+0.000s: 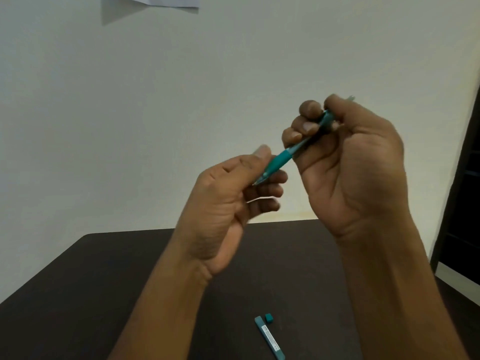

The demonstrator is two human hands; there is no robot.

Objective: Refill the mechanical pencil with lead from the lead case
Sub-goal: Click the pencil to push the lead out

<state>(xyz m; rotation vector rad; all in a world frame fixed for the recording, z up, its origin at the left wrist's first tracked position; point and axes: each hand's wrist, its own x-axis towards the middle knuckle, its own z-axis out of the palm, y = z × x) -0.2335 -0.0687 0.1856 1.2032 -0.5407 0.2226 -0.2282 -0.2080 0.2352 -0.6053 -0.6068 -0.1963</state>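
The mechanical pencil (293, 149) is up in the air, above the dark tabletop (104, 281). The right hand (348, 162) is wrapped tight around its top end. The left hand (233, 193) pinches the pointy tip between thumb and fingers. The lead case (270, 339) lies flat on the tabletop, near the front edge, and its little cap (269, 318) sits just beside its open end.

The case looks open, so a bump from an arm could make the thin leads roll out and snap. The cap is tiny and could get knocked off the tabletop and lost. If the left hand squeezes or pulls the tip at a slant, any lead poking out could break. I cannot tell if lead is inside the pencil yet.
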